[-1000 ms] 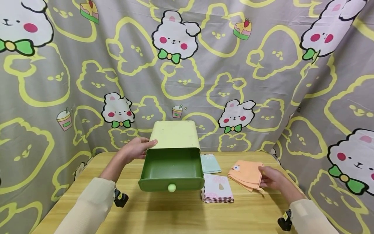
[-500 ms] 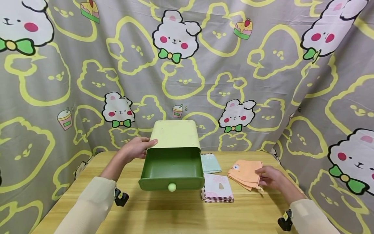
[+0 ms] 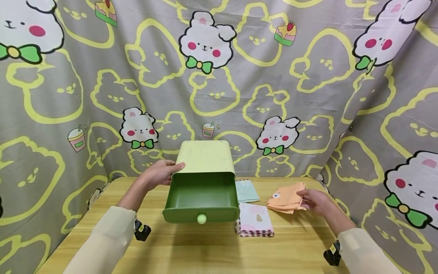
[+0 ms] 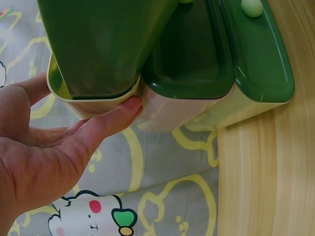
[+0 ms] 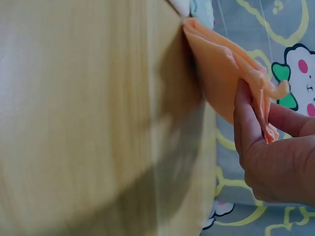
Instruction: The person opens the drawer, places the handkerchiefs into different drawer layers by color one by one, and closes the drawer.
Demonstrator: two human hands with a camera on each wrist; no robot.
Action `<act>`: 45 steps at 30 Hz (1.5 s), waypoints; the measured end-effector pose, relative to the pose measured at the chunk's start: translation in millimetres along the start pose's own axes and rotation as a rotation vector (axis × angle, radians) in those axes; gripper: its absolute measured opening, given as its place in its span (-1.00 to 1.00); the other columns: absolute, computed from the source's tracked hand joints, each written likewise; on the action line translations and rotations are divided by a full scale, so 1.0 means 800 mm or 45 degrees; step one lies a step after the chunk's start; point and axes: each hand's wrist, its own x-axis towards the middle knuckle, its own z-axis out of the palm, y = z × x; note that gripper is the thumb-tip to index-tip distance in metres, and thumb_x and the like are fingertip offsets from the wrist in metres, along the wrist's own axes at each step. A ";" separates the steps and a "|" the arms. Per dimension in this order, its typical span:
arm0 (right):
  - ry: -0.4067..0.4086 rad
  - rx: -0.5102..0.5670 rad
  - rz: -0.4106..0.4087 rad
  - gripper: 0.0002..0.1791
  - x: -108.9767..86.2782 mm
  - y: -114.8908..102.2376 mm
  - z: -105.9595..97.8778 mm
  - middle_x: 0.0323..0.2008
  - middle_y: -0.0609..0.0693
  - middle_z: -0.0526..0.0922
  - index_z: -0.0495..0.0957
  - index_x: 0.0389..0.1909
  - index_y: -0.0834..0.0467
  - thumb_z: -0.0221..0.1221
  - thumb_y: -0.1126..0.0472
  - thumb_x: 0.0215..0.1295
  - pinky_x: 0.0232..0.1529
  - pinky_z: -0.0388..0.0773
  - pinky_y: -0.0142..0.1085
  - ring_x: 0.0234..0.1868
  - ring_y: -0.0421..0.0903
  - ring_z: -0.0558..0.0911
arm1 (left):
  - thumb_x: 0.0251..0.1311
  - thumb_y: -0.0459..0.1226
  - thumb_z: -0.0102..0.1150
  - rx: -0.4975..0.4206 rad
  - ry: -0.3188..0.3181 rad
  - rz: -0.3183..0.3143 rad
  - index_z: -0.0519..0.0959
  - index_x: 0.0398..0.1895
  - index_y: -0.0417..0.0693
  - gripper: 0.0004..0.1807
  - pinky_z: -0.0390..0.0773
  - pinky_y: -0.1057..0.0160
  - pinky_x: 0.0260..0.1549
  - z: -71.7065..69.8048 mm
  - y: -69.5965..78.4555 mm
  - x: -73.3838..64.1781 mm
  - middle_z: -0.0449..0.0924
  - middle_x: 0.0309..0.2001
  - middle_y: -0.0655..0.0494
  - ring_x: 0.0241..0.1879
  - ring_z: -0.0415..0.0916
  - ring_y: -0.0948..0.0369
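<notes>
My left hand [image 3: 159, 174] grips the left side of the pale yellow top case [image 3: 205, 156] of a drawer unit, near its front edge. Its dark green drawer [image 3: 202, 192] is pulled out, with nothing inside and a round light green knob [image 3: 202, 219] in front. On the right, my right hand [image 3: 316, 201] pinches the edge of a folded orange cloth [image 3: 287, 198] between thumb and fingers. In the right wrist view this cloth [image 5: 221, 69] hangs tilted, its held edge raised and a small loop sticking out.
Beside the drawer lie a folded white cloth [image 3: 254, 219] with pink print and checked edges and a folded mint cloth [image 3: 247, 191]. Below the top case, two more green-fronted drawers [image 4: 194, 49] are stacked on the wooden table [image 3: 205, 251]. A patterned curtain [image 3: 219, 99] hangs behind.
My right hand has shifted slightly left and up, raising the near right edge of the orange cloth. My left hand and the drawer unit have stayed put.
</notes>
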 end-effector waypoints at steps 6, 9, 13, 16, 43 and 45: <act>-0.028 -0.042 -0.051 -0.86 -0.006 -0.021 0.012 -0.43 -0.09 0.68 0.34 -0.02 0.30 0.00 0.37 0.48 -0.29 0.70 -0.41 -0.43 -0.19 0.72 | 0.49 0.13 0.01 -0.004 -0.001 0.004 0.25 0.43 -0.41 -0.18 0.62 -0.02 0.13 -0.001 0.001 -0.001 0.56 0.16 -0.24 0.08 0.63 0.02; -0.042 -0.034 -0.076 -0.84 -0.009 -0.030 0.018 -0.44 -0.09 0.69 0.29 0.00 0.29 -0.02 0.39 0.48 -0.31 0.70 -0.40 -0.44 -0.20 0.72 | 0.48 0.14 0.02 0.004 0.000 0.007 0.25 0.43 -0.41 -0.18 0.61 -0.03 0.14 -0.001 0.001 -0.001 0.56 0.16 -0.23 0.07 0.62 0.03; -0.045 -0.041 -0.109 -0.72 -0.015 -0.044 0.028 -0.46 -0.08 0.72 0.25 0.13 0.35 -0.03 0.40 0.48 -0.33 0.70 -0.40 -0.45 -0.22 0.73 | 0.47 0.15 0.02 0.002 -0.005 0.006 0.25 0.44 -0.41 -0.17 0.61 -0.04 0.14 -0.001 0.000 0.000 0.55 0.17 -0.24 0.08 0.62 0.02; -0.048 -0.071 -0.130 -0.49 -0.019 -0.056 0.040 -0.44 -0.10 0.73 0.11 0.35 0.43 -0.01 0.37 0.48 -0.32 0.70 -0.41 -0.43 -0.23 0.74 | 0.47 0.15 0.02 -0.003 -0.010 0.004 0.24 0.44 -0.41 -0.16 0.61 -0.04 0.15 -0.001 0.000 0.000 0.54 0.19 -0.25 0.11 0.62 0.00; -0.116 -0.190 -0.315 -0.60 -0.079 -0.171 0.160 -0.35 -0.12 0.68 0.32 0.21 0.40 0.10 0.28 0.50 -0.22 0.69 -0.45 -0.34 -0.28 0.71 | 0.51 0.10 0.00 -0.025 -0.017 0.009 0.24 0.43 -0.43 -0.21 0.62 -0.01 0.13 -0.001 0.000 0.001 0.54 0.18 -0.25 0.06 0.64 0.05; -0.135 -0.178 -0.324 -0.51 -0.085 -0.178 0.168 -0.32 -0.12 0.67 0.28 0.31 0.43 0.10 0.28 0.50 -0.20 0.68 -0.45 -0.31 -0.27 0.70 | 0.51 0.09 0.00 -0.022 -0.016 0.007 0.25 0.43 -0.43 -0.21 0.63 -0.01 0.11 -0.001 0.000 0.001 0.55 0.17 -0.25 0.04 0.64 0.06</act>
